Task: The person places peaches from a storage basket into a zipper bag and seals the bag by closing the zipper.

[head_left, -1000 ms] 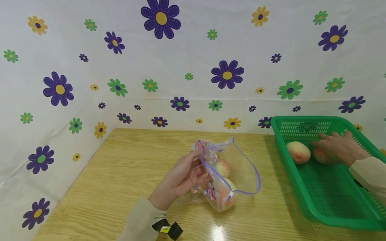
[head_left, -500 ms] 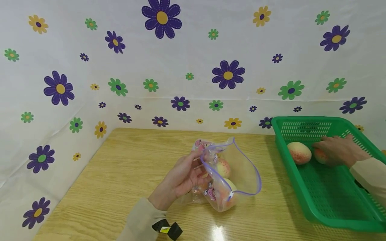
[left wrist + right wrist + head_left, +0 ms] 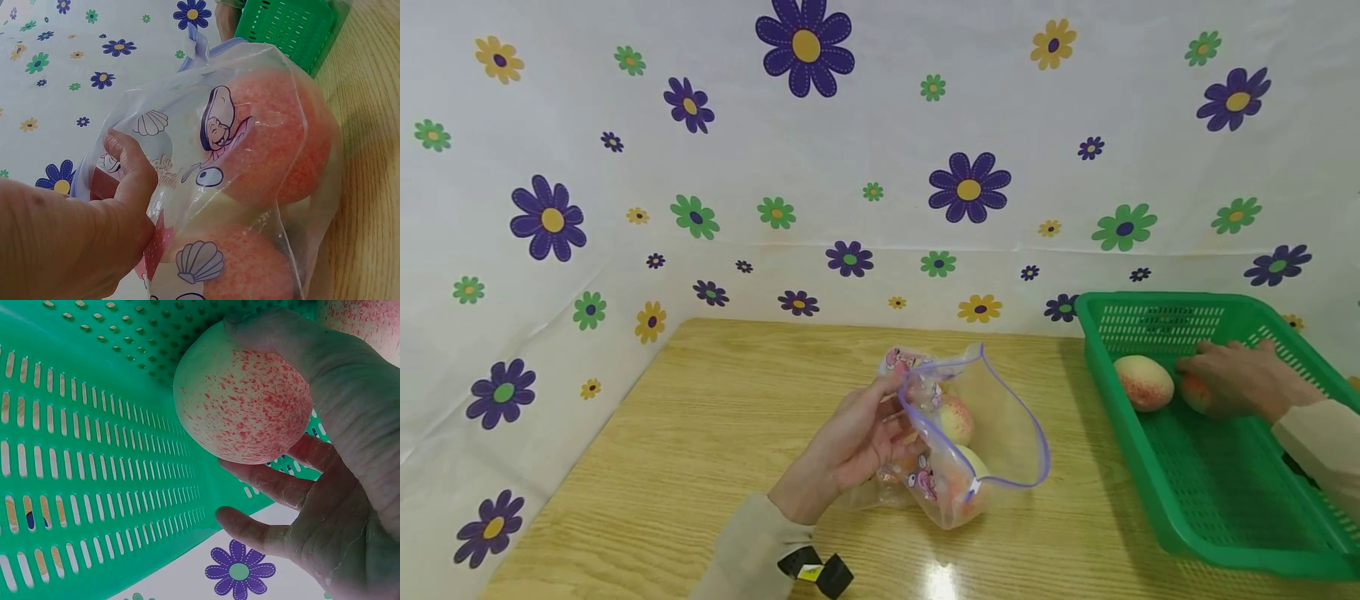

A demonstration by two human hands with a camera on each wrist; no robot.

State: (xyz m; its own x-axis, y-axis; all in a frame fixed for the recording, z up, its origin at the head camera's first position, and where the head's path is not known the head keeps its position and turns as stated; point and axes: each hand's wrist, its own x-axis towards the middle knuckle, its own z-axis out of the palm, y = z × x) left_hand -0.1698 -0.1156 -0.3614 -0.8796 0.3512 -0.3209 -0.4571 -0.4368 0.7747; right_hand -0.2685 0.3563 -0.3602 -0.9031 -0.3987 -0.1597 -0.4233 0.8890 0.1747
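My left hand (image 3: 850,446) holds a clear zip bag (image 3: 1011,437) by the left side of its purple-edged mouth, which gapes upward to the right. Through the printed plastic show red-speckled peaches (image 3: 275,134), some partly hidden by the bag's folds and my fingers. Inside the green basket (image 3: 1157,500), my right hand (image 3: 1240,379) grips another peach (image 3: 244,397). The right wrist view has the thumb over one side of that peach and the fingers around the opposite side. Just left of this hand in the head view lies another peach (image 3: 1142,383).
The basket stands at the right of the wooden table (image 3: 722,400), against a white wall cloth (image 3: 737,150) printed with flowers. Its slotted wall (image 3: 94,444) rises close beside the right hand. The bag rests on the tabletop left of the basket.
Hardly anything differs. The right hand stays at the same peach in the basket with only a slight shift of its fingers, and the left hand keeps the bag in place.
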